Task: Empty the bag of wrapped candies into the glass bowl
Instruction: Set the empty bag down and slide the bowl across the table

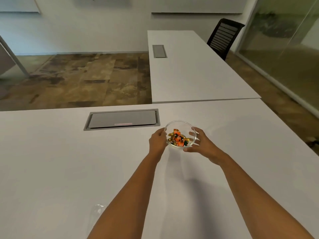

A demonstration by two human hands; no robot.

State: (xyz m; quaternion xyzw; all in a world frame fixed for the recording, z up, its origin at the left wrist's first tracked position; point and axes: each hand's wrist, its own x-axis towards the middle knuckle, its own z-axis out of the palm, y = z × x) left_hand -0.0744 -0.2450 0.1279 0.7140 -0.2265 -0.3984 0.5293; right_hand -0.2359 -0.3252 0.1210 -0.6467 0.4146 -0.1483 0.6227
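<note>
White desk [51,161] runs under both my arms, with brown floor and a second desk beyond it. Far left and close to me, beside my left forearm, lies something clear and crumpled, the bag [97,211] as far as I can judge, flat and looking empty. Farther out sits a grey hatch [121,119] set into the desktop.

My left hand [158,140] cups the bowl's left wall, fingers together and curled against the glass; the tips are hidden behind the rim, so I cannot tell how hard they press. Between my hands is the bowl [192,130], upright, near the hatch's right end, with the candies [178,139] heaped in its bottom, orange, gold and green. My right hand [201,144] holds the other side, fingers spread wide, thumb low against the front wall.

I judge the pouring done and this is just settling the bowl. To do it well I keep it level, slide or set it down gently, and loosen both hands evenly so nothing tips or jumps out.
</note>
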